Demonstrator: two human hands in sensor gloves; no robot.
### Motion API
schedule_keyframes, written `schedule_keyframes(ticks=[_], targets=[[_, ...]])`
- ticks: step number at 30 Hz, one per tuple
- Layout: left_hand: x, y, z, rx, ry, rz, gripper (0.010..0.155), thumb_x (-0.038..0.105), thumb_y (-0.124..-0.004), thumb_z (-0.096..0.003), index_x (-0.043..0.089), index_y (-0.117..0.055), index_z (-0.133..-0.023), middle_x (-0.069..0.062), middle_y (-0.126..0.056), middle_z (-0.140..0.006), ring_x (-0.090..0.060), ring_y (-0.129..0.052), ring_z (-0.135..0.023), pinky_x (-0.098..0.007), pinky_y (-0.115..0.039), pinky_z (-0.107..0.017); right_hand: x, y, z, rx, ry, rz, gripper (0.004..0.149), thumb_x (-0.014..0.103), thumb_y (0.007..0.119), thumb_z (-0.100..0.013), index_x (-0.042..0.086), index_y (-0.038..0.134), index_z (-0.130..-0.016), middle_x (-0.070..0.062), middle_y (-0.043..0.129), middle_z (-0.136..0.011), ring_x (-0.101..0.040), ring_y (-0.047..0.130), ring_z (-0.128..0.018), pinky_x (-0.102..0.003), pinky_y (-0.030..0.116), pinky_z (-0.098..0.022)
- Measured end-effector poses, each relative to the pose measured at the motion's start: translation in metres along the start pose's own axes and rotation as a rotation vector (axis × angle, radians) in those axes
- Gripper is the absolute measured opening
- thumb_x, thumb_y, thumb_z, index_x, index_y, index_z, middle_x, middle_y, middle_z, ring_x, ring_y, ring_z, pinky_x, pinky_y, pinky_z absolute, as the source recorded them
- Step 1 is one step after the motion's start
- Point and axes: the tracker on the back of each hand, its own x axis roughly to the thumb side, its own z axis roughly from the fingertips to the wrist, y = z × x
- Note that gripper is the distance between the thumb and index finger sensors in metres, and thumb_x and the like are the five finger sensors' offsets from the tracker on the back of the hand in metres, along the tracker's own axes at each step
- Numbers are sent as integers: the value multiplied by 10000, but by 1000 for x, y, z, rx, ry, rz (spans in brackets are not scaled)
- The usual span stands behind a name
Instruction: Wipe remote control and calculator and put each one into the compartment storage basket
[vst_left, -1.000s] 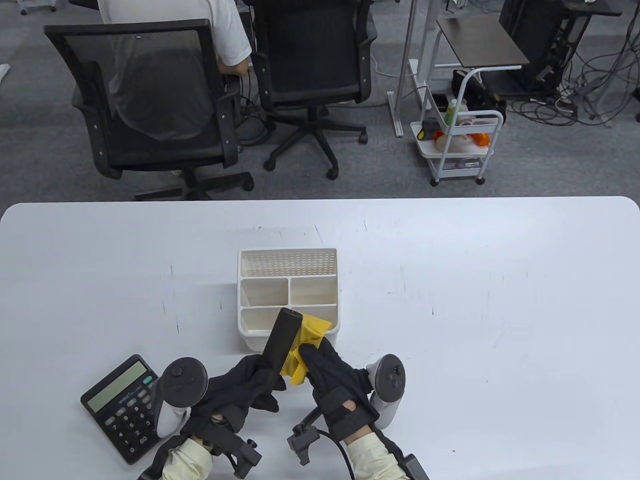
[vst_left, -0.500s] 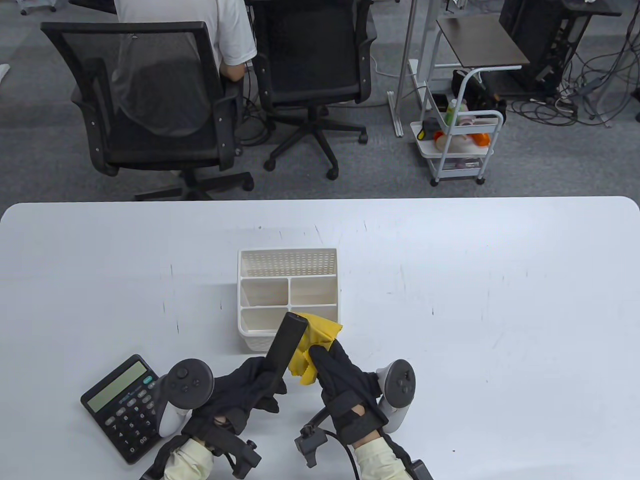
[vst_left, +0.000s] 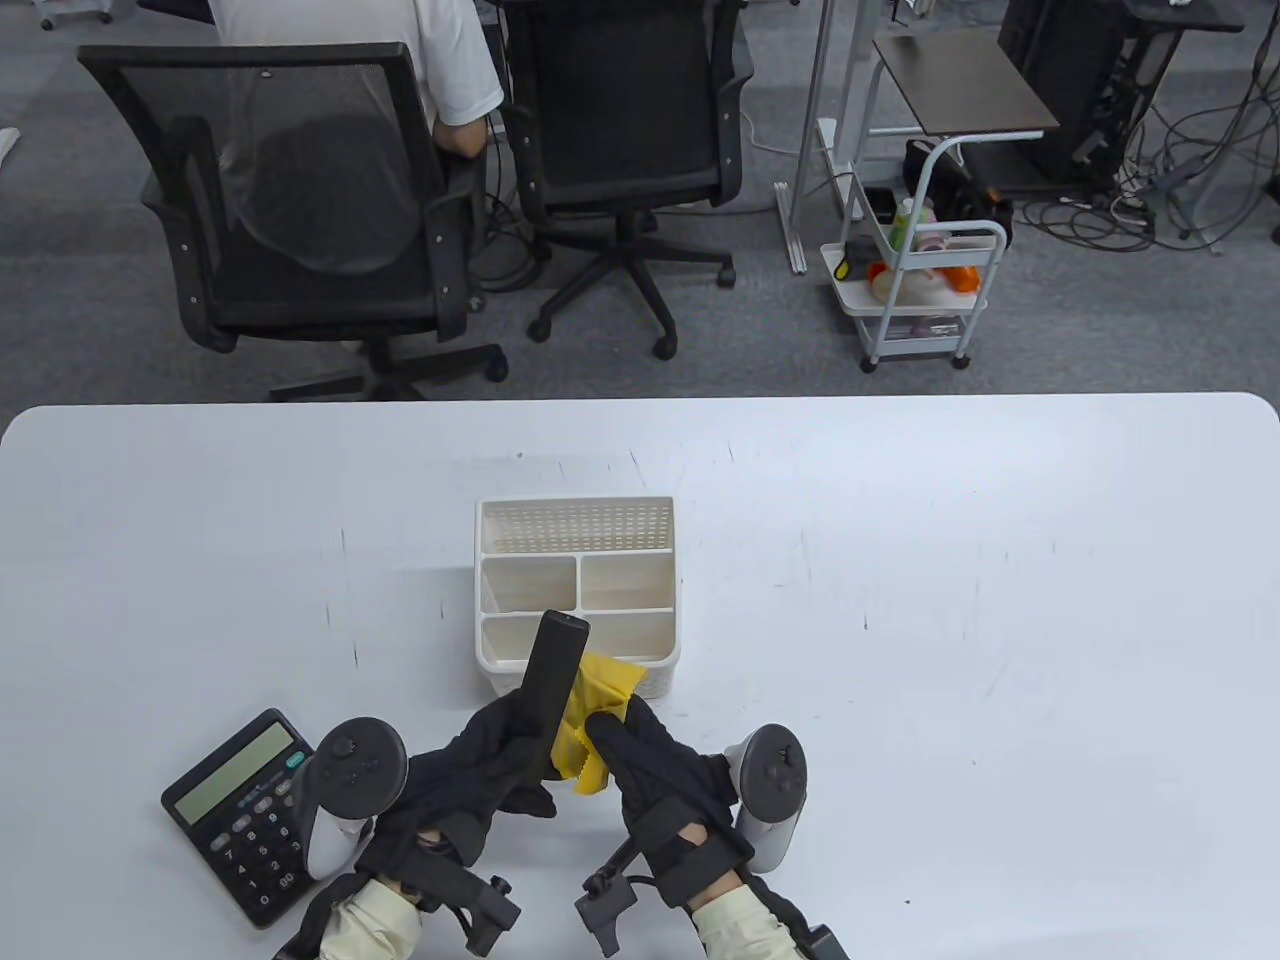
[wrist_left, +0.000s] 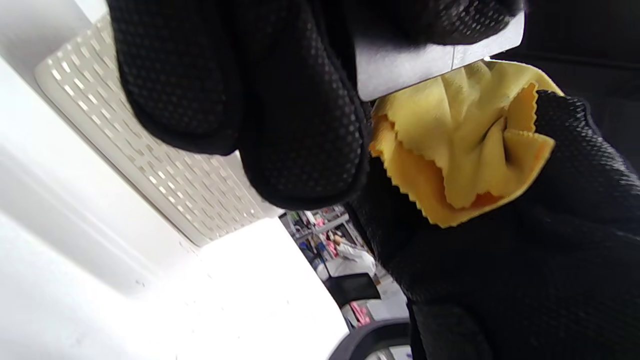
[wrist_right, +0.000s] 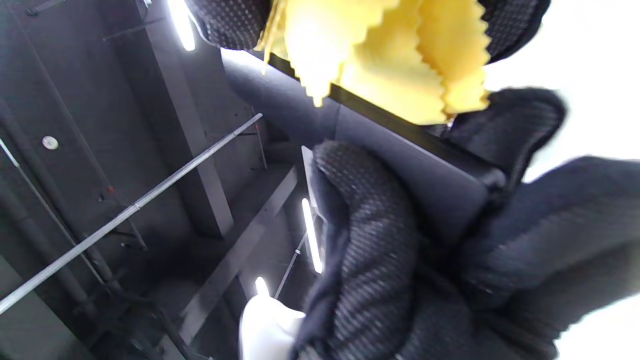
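We find the compartment storage basket (vst_left: 578, 597) standing on the white bench (vst_left: 900, 600), just beyond the two gloved hands. It is divided into a long rear section with a perforated floor, two smaller middle sections side by side, and a long front section; as far as the table view shows, the rear and middle sections hold nothing, while the front section is partly hidden behind the remote control (vst_left: 550, 680) and we cannot tell its contents. The left hand (vst_left: 480, 775) grips the lower end of the remote control, its fingers (wrist_left: 300, 125) curled round the body, and the remote is raised off the bench and tilted so that its far end lies over the basket's front section in the table view. The right hand (vst_left: 655, 770) pinches a yellow cloth (vst_left: 590, 715) and presses it against the right side of the remote control; the wrist views show the cloth bunched between the glove and the remote's dark casing. The calculator (vst_left: 245, 815) lies flat on the bench to the left of the left hand, near the bench's front edge, display facing up, well apart from the basket. Beyond the bench we note two office chairs (vst_left: 300, 200), a seated person (vst_left: 440, 60) in a white shirt, and a small white trolley (vst_left: 915, 290) carrying assorted items.
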Motion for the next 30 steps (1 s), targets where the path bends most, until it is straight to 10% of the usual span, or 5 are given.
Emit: schedule_keyframes(ticks=[30], targets=[[0, 0, -1, -11, -33, 38, 759, 481, -691, -483, 28, -485, -1057, -8, -1041, -692, -57, -1149, -394, -368, -969, -379, 2, 7, 2, 63, 4, 90, 555, 255, 647, -610, -33, 564, -1077, -268, 769, -1005, -446, 851, -818, -672, 625, -588]])
